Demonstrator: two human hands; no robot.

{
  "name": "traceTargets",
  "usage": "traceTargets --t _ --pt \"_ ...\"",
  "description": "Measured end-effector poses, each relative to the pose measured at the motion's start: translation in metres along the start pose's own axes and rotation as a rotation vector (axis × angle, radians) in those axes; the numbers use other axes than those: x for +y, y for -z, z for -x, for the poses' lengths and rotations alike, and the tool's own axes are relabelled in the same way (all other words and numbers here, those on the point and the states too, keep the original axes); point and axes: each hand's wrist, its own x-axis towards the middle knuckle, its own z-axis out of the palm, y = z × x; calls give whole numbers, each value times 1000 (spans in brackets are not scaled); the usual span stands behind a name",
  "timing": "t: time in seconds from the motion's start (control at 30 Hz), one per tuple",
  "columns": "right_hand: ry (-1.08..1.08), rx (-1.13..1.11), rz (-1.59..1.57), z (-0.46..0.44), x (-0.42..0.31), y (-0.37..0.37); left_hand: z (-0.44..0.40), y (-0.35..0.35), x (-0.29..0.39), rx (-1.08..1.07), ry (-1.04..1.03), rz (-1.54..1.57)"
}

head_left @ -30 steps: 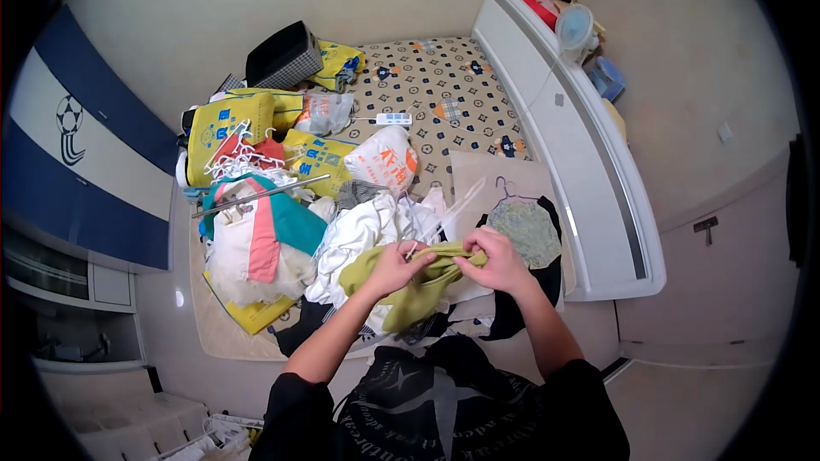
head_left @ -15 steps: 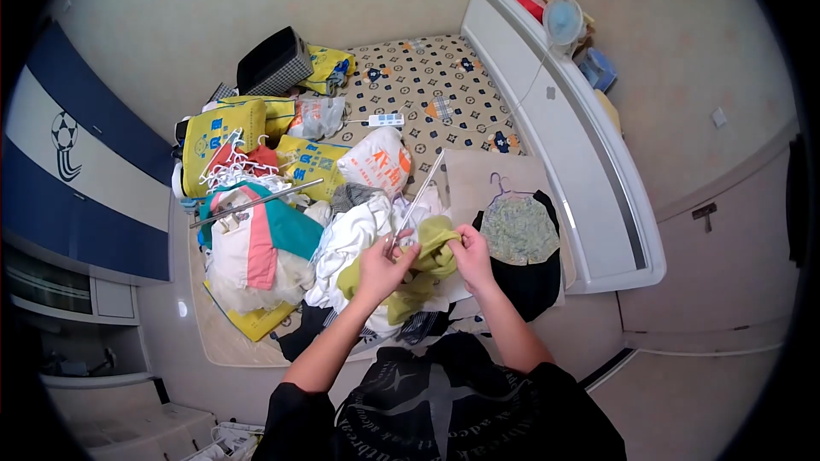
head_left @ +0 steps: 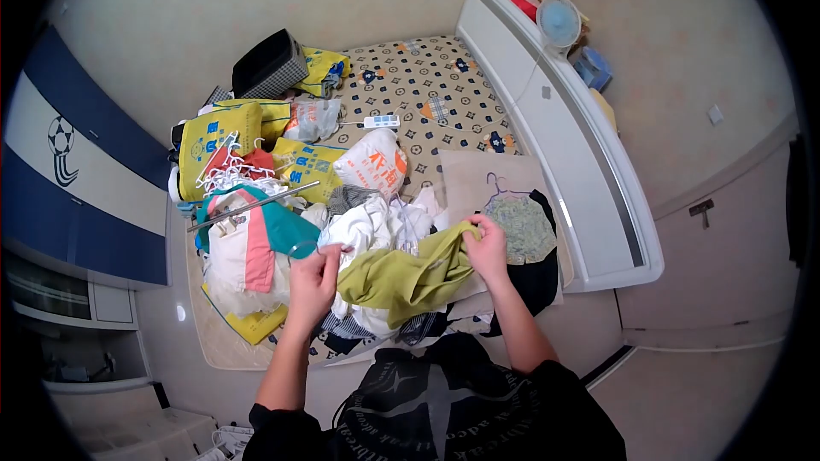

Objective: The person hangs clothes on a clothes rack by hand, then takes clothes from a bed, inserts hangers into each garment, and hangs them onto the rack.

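An olive-green garment (head_left: 410,280) is stretched out low over the clothes pile. My right hand (head_left: 487,249) is closed, pinching its upper right edge. At the garment's left side, my left hand (head_left: 314,283) is closed around a thin clothes hanger (head_left: 302,248); its curved hook shows above my fingers, and the rest is hard to make out. White clothes (head_left: 359,226) lie behind the green garment. To the right of my right hand, a pale green patterned garment (head_left: 518,229) rests on a purple hanger (head_left: 495,181), over black cloth (head_left: 541,277).
A metal rod (head_left: 254,206) lies across a white, pink and teal garment (head_left: 259,249) at left. White hangers (head_left: 224,172), yellow bags (head_left: 224,132), a white plastic bag (head_left: 373,160), a power strip (head_left: 381,121) and a dark basket (head_left: 272,67) are on the bed. The headboard (head_left: 581,145) stands at right.
My left hand has moved left with the hanger, which has swung down from its upright slant. My right hand has moved slightly right and up, and the bunched green garment has spread out.
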Motion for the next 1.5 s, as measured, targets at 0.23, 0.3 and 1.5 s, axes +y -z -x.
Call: traceTargets --t 0.23,0.3,1.5 --pt "-88 140 0 -11 -18 2 33 -10 27 -223 7 -90" --pt "-74 177 -34 -10 -18 -1 37 -14 26 -208 -32 -105" --pt "23 271 147 38 -39 -24 45 -79 21 -133 -214 -310"
